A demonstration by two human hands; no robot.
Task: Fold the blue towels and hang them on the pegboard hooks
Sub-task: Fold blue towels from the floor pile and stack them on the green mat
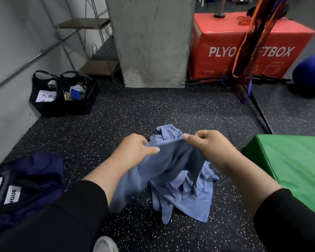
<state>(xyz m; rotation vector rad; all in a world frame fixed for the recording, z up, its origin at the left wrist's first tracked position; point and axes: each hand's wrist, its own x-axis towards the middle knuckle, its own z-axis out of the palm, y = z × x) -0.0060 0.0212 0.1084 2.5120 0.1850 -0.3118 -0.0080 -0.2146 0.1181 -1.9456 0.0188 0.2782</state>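
Hands grip one blue towel (173,160) by its upper edge: left hand (135,151) and right hand (209,145) both pinch it closed between thumb and fingers, holding it raised over a heap of blue towels (185,195) on the speckled floor (127,113), near the green mat (296,164)

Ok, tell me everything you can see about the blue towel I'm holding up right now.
The blue towel is soft, thin, light blue cloth, unfolded and rumpled. The left hand and right hand each pinch its top edge, stretching it between them. The rest sags down, draping over the left forearm, above a heap of like towels on the speckled floor.
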